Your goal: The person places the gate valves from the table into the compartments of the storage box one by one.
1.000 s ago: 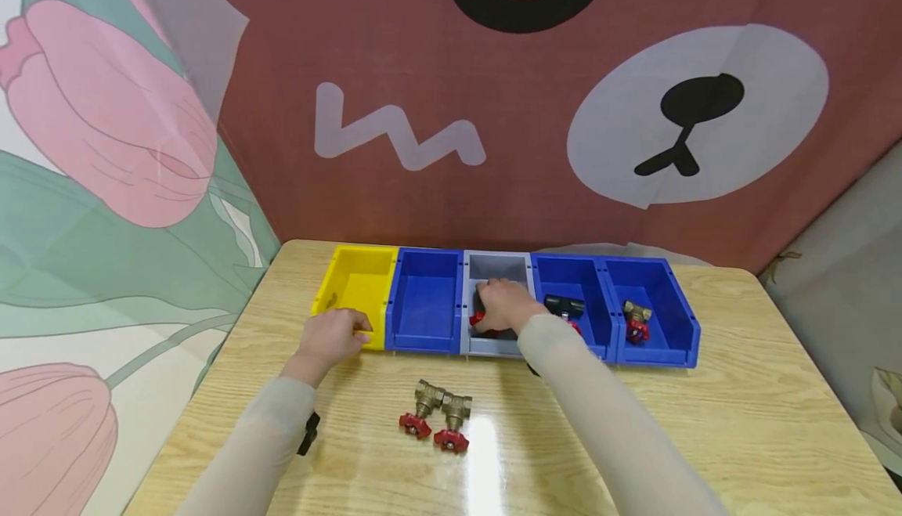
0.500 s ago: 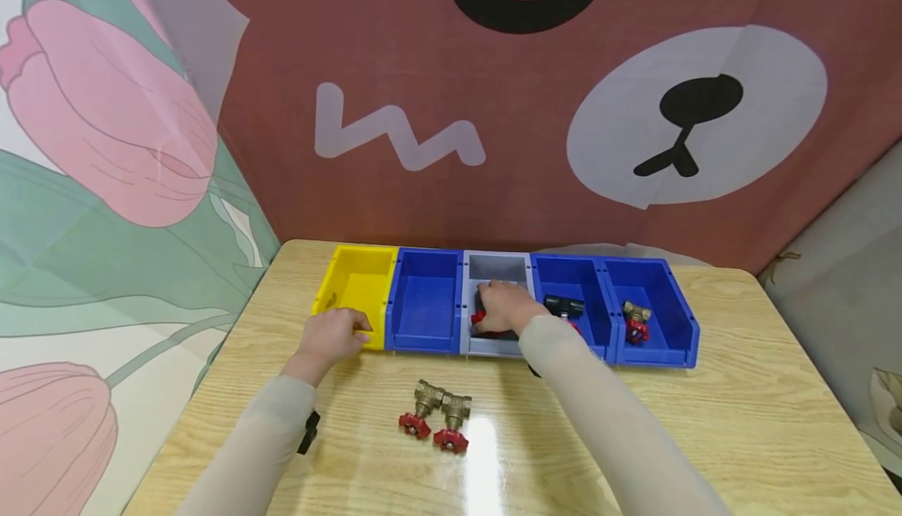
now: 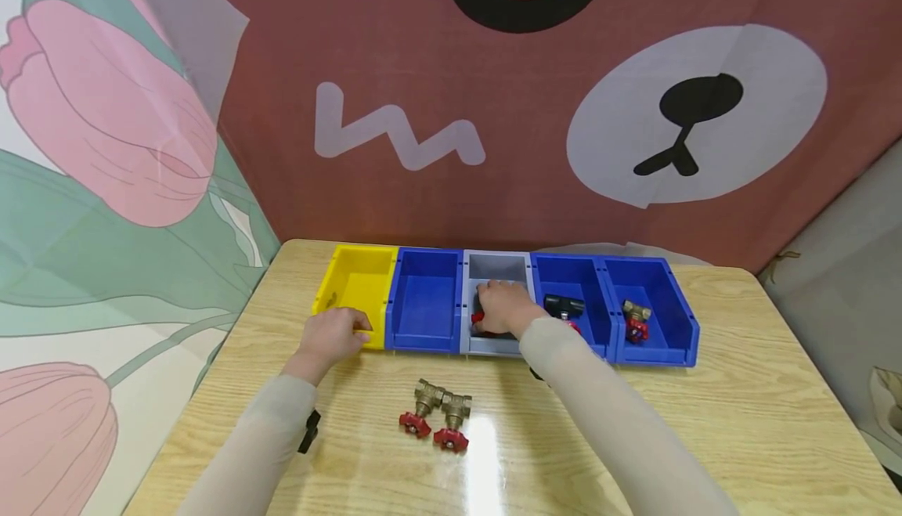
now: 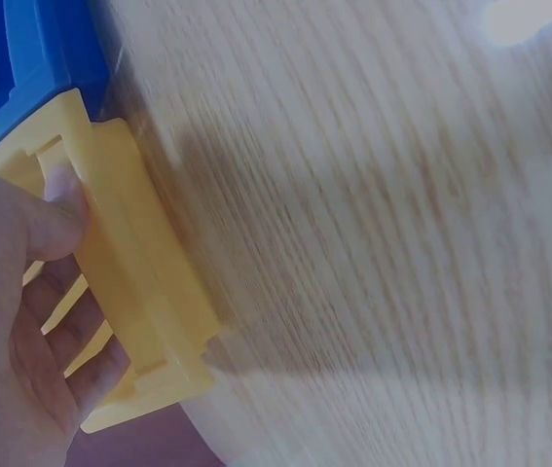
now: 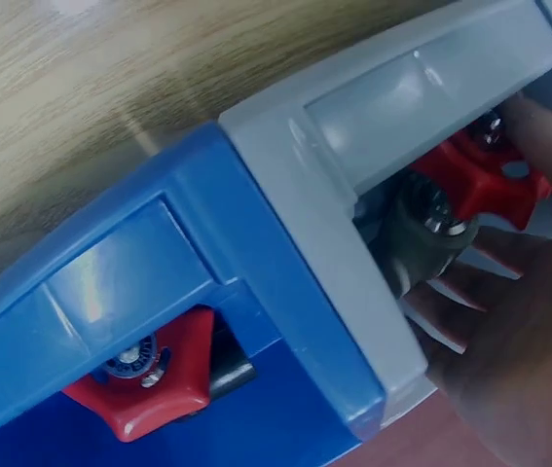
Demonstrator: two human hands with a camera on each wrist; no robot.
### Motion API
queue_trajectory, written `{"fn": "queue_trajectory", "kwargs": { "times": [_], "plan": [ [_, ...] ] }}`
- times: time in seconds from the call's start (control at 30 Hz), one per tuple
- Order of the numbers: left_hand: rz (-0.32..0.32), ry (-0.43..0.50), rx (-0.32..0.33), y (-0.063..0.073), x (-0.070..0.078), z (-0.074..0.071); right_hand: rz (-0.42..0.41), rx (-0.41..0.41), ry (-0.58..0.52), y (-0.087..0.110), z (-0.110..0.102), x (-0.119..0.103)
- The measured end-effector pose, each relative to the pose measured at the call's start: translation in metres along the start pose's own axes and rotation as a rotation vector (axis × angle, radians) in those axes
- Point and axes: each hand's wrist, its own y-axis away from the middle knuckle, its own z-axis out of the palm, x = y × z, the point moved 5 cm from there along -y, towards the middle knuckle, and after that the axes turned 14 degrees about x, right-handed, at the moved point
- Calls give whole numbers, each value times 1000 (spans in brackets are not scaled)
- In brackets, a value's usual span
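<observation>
My left hand (image 3: 337, 336) grips the front rim of the yellow bin (image 3: 361, 277), thumb outside and fingers inside in the left wrist view. Inside the grey bin (image 3: 497, 265), my right hand (image 3: 503, 306) has its fingers round a dark valve (image 5: 422, 233) with a red handwheel (image 5: 480, 180); much of it is hidden by the hand in the head view. Two brass valves (image 3: 426, 398) with red handwheels lie side by side on the table, in front of the bins.
Left of the grey bin stands a bare blue bin (image 3: 426, 297). To its right, one blue bin holds a black valve (image 3: 564, 306), and the end blue bin holds a brass valve (image 3: 637, 320). A printed cloth (image 3: 395, 211) hangs behind the wooden table (image 3: 761, 391).
</observation>
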Motion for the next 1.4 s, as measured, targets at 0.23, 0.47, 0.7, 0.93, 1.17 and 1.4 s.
{"fn": "queue_trajectory", "kwargs": {
  "times": [0.23, 0.47, 0.7, 0.93, 1.17, 1.4],
  "plan": [
    [2, -6, -9, 1, -1, 0, -34, 29, 71, 8, -1, -7],
    [0, -4, -13, 1, -2, 0, -42, 103, 35, 14, 0, -4],
    [-6, 6, -12, 1, -2, 3, -24, 112, 0, 21, -5, -5],
    [-2, 14, -1, 2, -2, 3, -44, 229, -49, 33, -16, -9],
    [0, 12, 7, 1, -3, 3, -153, 428, -89, 43, -22, -9],
    [-4, 17, 13, 1, -2, 1, -272, 568, -78, 55, -26, -8]
  ]
}}
